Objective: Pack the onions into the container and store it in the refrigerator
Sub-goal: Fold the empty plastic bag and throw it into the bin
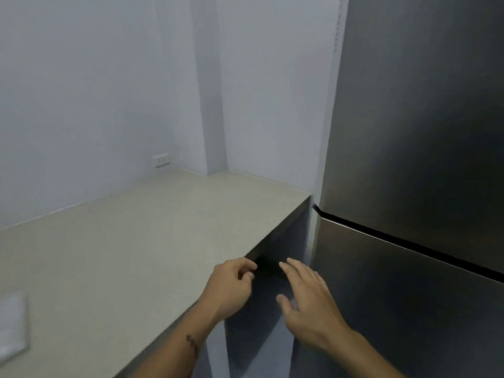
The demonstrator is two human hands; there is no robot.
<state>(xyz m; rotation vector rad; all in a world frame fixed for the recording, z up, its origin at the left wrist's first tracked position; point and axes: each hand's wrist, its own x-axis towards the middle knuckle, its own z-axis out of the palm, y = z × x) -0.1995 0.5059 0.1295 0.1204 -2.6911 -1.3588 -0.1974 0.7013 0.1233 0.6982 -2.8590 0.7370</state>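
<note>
A tall steel refrigerator (pixel 414 159) fills the right side, and both of its doors are closed, with a dark seam between the upper and lower door. My left hand (pixel 229 287) hovers at the counter's front edge with its fingers loosely curled and nothing in them. My right hand (pixel 308 301) is spread open just left of the lower refrigerator door, holding nothing. No onions and no container are in view.
A pale beige counter (pixel 122 255) runs from the left up to the refrigerator's side. A white cloth (pixel 12 326) lies at its near left edge. A wall socket (pixel 161 160) sits low on the grey wall behind. A narrow gap separates counter and refrigerator.
</note>
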